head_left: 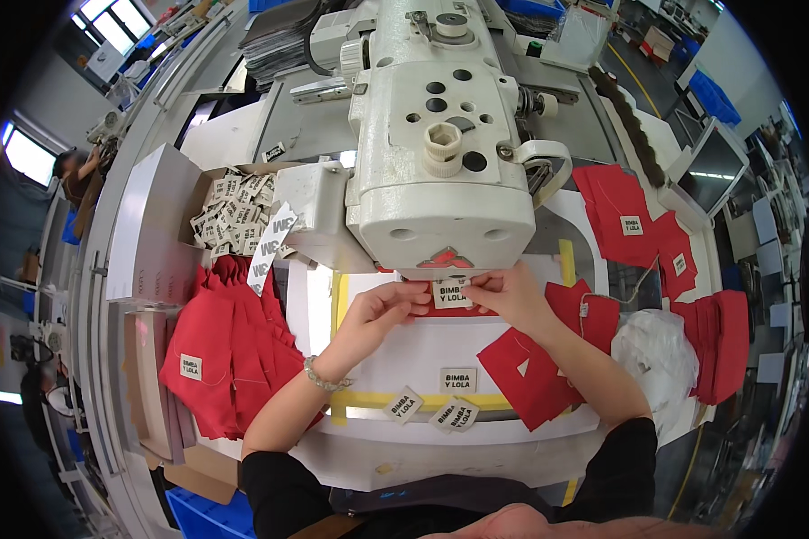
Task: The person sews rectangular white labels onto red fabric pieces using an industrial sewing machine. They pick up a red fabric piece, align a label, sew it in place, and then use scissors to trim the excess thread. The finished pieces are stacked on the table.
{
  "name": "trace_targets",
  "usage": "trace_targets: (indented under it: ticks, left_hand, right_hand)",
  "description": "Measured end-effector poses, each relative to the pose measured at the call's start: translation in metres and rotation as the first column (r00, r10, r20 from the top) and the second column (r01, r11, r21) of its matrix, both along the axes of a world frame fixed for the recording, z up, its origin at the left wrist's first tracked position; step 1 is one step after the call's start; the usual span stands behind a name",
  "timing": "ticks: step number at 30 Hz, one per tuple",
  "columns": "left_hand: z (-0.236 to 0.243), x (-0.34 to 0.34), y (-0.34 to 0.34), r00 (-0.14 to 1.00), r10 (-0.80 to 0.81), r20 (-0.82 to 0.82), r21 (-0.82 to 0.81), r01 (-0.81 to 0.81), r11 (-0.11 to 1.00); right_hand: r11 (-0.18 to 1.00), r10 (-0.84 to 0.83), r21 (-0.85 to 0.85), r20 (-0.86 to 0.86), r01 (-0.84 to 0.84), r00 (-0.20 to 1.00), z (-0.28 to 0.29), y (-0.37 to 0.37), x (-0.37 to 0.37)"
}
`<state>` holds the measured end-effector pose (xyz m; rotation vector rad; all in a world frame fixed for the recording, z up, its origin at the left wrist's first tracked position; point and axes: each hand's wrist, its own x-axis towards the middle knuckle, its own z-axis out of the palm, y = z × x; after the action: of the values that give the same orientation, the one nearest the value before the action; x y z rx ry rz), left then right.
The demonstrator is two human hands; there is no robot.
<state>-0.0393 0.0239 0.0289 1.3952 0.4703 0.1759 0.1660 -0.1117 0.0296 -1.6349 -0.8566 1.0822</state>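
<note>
Under the head of a white sewing machine (445, 202) lies a red fabric piece (463, 313) with a white printed label (450, 295) on top of it. My left hand (382, 314) is at the left edge of this fabric, its fingers bent and closed on it. From the right, my right hand (512, 296) pinches the label's right side between thumb and fingers. The machine head hides the needle area. Closer to me on the white work surface are several loose labels, one (458, 380) flat and another (403, 405) turned askew.
At left, a box (153, 225) stands by a heap of labels (234, 211), above piled red pieces (229, 346). Red pieces (530, 377) also lie right of my hands. A clear plastic bag (653, 355) and a red stack (715, 346) sit further right.
</note>
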Motion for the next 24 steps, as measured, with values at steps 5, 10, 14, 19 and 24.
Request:
trace_targets:
  ticks: [5,10,14,19,24]
  left_hand:
    - [0.011,0.004,-0.007,0.989,-0.101,-0.106,0.558,0.143,0.817]
    - [-0.002,0.012,-0.012,0.987,-0.158,0.020,0.922,0.044,0.385]
    - [-0.005,0.016,-0.016,0.985,-0.170,-0.043,0.974,0.079,0.211]
    - [-0.010,0.018,-0.017,0.982,-0.189,-0.030,0.996,0.045,0.076]
    - [-0.013,0.019,-0.017,0.980,-0.198,-0.027,0.999,0.032,0.019]
  right_hand:
    - [0.999,-0.034,0.024,0.059,0.033,0.998,0.000,0.002,0.016]
    - [1.000,-0.017,0.012,0.124,0.016,0.992,-0.003,0.008,0.019]
    - [1.000,-0.030,-0.001,0.100,0.031,0.995,0.002,0.012,0.017]
    - [0.999,-0.033,-0.005,0.079,0.034,0.996,-0.001,0.013,0.018]
    - [0.998,-0.061,0.024,0.090,0.059,0.994,-0.004,0.017,0.017]
